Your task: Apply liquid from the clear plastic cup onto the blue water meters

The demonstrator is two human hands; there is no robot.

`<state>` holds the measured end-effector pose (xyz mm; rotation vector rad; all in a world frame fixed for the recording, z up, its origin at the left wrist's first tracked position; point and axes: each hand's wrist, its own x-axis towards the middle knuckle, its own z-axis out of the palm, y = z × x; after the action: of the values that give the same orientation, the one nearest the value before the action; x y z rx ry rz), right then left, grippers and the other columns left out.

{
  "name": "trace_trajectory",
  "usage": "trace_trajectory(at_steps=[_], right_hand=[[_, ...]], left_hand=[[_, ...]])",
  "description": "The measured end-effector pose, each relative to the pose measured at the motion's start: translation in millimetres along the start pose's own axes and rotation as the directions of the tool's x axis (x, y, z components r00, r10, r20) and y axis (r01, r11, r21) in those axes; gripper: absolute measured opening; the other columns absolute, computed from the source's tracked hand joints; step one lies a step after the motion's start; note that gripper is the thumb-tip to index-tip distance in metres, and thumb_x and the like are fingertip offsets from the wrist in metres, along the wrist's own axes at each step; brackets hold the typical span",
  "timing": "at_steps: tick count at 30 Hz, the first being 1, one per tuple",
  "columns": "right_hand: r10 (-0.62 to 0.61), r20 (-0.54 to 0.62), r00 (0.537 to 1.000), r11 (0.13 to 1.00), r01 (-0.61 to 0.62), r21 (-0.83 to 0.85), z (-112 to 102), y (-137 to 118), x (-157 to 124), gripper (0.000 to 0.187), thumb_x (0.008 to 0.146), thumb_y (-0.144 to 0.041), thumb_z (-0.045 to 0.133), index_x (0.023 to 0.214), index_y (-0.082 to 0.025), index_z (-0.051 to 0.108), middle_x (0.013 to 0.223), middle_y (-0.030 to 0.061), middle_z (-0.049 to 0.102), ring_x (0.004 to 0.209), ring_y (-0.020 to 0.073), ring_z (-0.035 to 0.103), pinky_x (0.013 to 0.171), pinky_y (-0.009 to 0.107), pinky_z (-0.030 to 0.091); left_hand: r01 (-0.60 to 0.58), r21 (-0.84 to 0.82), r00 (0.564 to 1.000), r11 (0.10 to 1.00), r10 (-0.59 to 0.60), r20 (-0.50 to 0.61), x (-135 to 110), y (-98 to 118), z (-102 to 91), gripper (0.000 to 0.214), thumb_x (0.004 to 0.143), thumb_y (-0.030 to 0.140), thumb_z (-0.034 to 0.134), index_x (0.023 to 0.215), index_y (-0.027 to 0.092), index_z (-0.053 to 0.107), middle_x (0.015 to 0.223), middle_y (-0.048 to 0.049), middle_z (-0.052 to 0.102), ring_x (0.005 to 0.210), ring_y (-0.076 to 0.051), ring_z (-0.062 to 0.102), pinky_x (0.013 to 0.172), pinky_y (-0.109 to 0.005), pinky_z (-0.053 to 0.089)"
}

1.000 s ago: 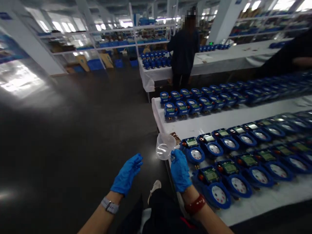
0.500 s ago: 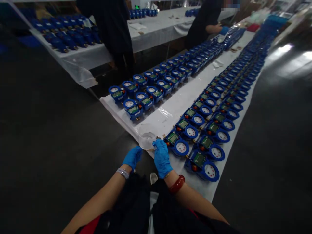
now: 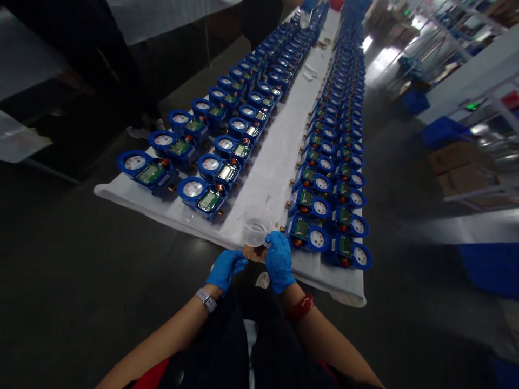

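My right hand [image 3: 279, 262], in a blue glove, is closed on the right side of a clear plastic cup [image 3: 255, 233]. The cup is upright at the near edge of the white-covered table, and I cannot make out its contents. My left hand [image 3: 227, 269], also gloved in blue, is lower and to the left. Its fingers are drawn together beside a brown piece [image 3: 254, 253] below the cup; whether they grip anything is unclear. Blue water meters [image 3: 317, 237] with round white dials and green circuit boards are close to my right hand. Another meter [image 3: 203, 195] sits left of the cup.
Long double rows of meters run away along both sides of the white table [image 3: 271, 162]. White slips [image 3: 310, 73] lie between them. Another person stands at the far left side. Boxes [image 3: 462, 167] and blue bins [image 3: 446, 131] are on the right.
My view has swung right and down, so the table now runs more straight ahead. My left hand has come nearer the brown piece. The cup stays by my right hand.
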<state>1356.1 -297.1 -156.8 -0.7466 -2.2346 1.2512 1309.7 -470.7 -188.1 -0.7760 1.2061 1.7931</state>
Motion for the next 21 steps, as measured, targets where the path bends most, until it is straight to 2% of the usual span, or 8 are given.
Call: trace_trajectory(at_steps=[3,6,9,12,17,21], right_hand=[[0.010,-0.051,0.999,0.998,-0.013,-0.060,11,8,0,0.022,0.094,-0.030,0.052,0.090,-0.023,0.072,0.103,0.0099,0.075,0.108,0.0251,0.066,0.111,0.049,0.053],[0.019,-0.088,0.996,0.995,-0.027,-0.097,21,13,6,0.020,0.094,-0.029,0.051,0.087,-0.023,0.069,0.101,0.0095,0.074,0.107,0.0253,0.065,0.111,0.051,0.052],[0.036,-0.105,0.994,0.993,-0.047,-0.109,30,14,16,0.020,0.095,-0.031,0.051,0.088,-0.023,0.067,0.100,0.0097,0.073,0.103,0.0248,0.064,0.109,0.050,0.052],[0.065,-0.115,0.991,0.991,-0.077,-0.109,36,13,23,0.018,0.094,-0.033,0.053,0.092,-0.023,0.068,0.107,0.0119,0.074,0.108,0.0263,0.064,0.112,0.052,0.050],[0.136,-0.132,0.982,0.985,-0.148,-0.086,36,13,23,0.020,0.093,-0.033,0.052,0.091,-0.022,0.068,0.111,0.0152,0.075,0.117,0.0284,0.063,0.117,0.058,0.047],[0.182,-0.155,0.971,0.982,-0.189,-0.030,31,4,14,0.035,0.095,-0.042,0.050,0.105,-0.019,0.074,0.125,0.0192,0.073,0.128,0.0300,0.062,0.123,0.061,0.043]], left_hand=[[0.014,0.031,1.000,0.999,-0.015,0.015,0,14,-11.6,0.041,0.100,0.041,0.073,0.135,0.020,0.067,0.137,-0.0109,0.071,0.113,-0.027,0.073,0.094,-0.050,0.065],[-0.012,0.035,1.000,0.999,0.011,0.018,-3,28,-19.3,0.038,0.100,0.041,0.074,0.131,0.020,0.068,0.132,-0.0100,0.072,0.109,-0.026,0.074,0.092,-0.048,0.065],[-0.054,0.021,0.999,0.998,0.053,0.006,-8,38,-26.6,0.027,0.100,0.037,0.074,0.120,0.018,0.071,0.121,-0.0076,0.076,0.101,-0.022,0.074,0.089,-0.043,0.064],[-0.086,0.012,0.996,0.996,0.086,-0.010,-14,48,-34.5,0.014,0.097,0.030,0.074,0.106,0.020,0.076,0.110,-0.0051,0.080,0.094,-0.020,0.076,0.088,-0.037,0.061],[-0.106,0.045,0.994,0.993,0.107,-0.006,-15,63,-38.8,0.013,0.083,0.028,0.082,0.095,0.025,0.080,0.106,-0.0052,0.083,0.093,-0.023,0.078,0.089,-0.038,0.059],[-0.117,0.091,0.993,0.989,0.117,0.011,-9,72,-33.0,0.007,0.090,0.026,0.078,0.096,0.024,0.078,0.102,-0.0036,0.082,0.090,-0.021,0.077,0.088,-0.037,0.059]])
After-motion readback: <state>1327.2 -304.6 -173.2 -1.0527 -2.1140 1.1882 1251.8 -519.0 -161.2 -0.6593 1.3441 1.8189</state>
